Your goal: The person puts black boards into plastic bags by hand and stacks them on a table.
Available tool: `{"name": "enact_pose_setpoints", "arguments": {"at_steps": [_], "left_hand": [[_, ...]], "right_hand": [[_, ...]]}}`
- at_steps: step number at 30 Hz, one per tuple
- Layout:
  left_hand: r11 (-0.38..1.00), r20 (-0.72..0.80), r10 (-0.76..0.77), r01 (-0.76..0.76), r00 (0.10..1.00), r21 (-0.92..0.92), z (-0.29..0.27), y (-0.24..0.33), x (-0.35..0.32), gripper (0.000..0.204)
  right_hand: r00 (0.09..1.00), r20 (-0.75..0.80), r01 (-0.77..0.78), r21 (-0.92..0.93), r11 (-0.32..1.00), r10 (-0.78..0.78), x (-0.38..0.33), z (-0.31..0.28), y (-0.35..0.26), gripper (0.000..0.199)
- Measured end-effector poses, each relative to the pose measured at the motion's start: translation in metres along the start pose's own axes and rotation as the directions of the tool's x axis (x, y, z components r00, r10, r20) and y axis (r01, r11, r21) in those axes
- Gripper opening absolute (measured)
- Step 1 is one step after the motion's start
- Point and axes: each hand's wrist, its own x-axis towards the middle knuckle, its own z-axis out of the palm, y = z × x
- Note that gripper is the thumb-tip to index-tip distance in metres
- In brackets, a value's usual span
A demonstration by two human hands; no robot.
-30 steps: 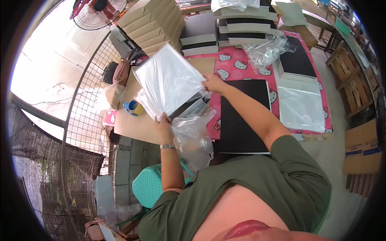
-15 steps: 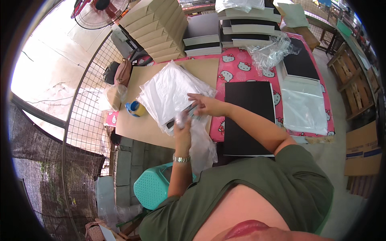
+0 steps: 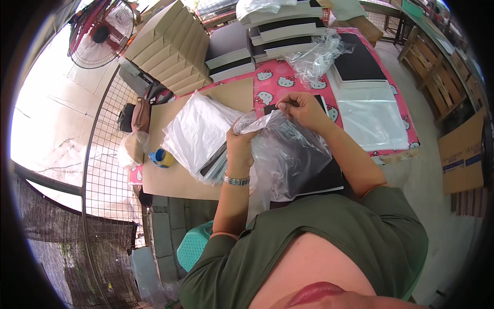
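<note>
1. Evidently limp, the clear plastic bag hangs between both hands at the table's near side, over a black sheet. It should be light, soft and slippery, apt to crease or tear.
2. The left hand is closed on the bag's left edge, thumb over the film; the right hand pinches its far right edge, thumb against fingertips. Those gathered edges seem the surest hold; the loose middle would probably slide.
3. Beneath the bag, the black sheet is flat, matte and straight-edged.
4. Just left lies a stack wrapped in milky, wrinkled film, on smooth brown paper beside a blue-and-yellow roll.
5. Right, glossy flat plastic covers a pink patterned cloth; farther off sits stiff, crinkled film.
6. Far left, squared brown packages show crisp folds.
</note>
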Motion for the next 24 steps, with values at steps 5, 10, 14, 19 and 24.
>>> {"name": "enact_pose_setpoints", "arguments": {"at_steps": [5, 10, 14, 19, 24], "left_hand": [[0.999, -0.069, 0.031, -0.03, 0.997, 0.013, 0.023, -0.002, 0.001, 0.045], [0.992, -0.011, -0.02, 0.021, 1.0, 0.122, 0.033, -0.021, -0.012, 0.044], [0.997, -0.019, -0.034, 0.035, 0.999, 0.062, 0.04, -0.039, -0.017, 0.044], [1.0, 0.006, 0.001, -0.001, 1.0, -0.011, 0.028, -0.042, -0.014, 0.047], [0.998, -0.036, 0.036, -0.034, 0.999, 0.047, 0.021, -0.034, -0.011, 0.048]], "right_hand": [[0.995, -0.023, 0.099, 0.016, 0.995, -0.099, -0.016, -0.006, 0.011, 0.008], [0.982, -0.141, 0.091, -0.227, 0.97, -0.125, -0.016, -0.008, 0.015, 0.004], [0.942, -0.287, 0.208, 0.091, 0.974, -0.174, -0.009, 0.002, 0.043, 0.003], [0.943, -0.331, -0.001, -0.074, 0.997, -0.024, -0.021, 0.013, 0.034, 0.013], [0.908, -0.25, 0.161, -0.534, 0.83, -0.337, -0.019, 0.007, 0.045, 0.024]]}}
